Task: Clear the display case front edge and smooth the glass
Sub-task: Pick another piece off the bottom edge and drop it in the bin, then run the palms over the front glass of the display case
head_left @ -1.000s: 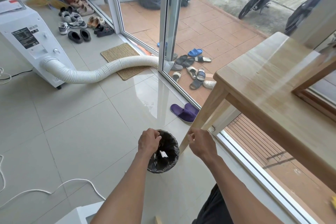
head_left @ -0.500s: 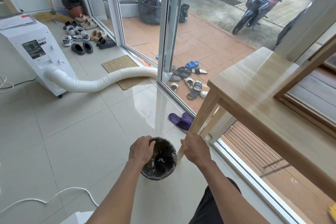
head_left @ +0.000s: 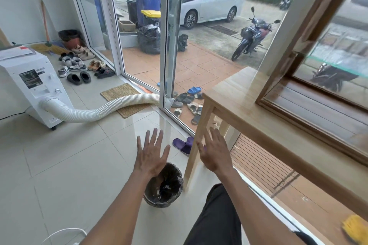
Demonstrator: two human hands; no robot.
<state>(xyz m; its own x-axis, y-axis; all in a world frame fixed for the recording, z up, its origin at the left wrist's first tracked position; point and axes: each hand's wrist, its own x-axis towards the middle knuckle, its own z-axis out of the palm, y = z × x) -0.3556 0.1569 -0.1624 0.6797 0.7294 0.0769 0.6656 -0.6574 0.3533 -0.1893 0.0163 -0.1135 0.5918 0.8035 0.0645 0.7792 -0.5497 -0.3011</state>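
Left hand (head_left: 151, 154): fingers spread wide, holding nothing, above the lined bin (head_left: 163, 186)
Right hand (head_left: 216, 152): spread, empty, before the surface's leg (head_left: 196, 145)
Display case (head_left: 310, 49): wood-framed glass, standing on the surface (head_left: 249, 105), right

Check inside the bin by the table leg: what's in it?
The bin has a black liner with a few small pale scraps showing. The left hand, open, covers its far rim, and the dark bottom hides anything deeper.
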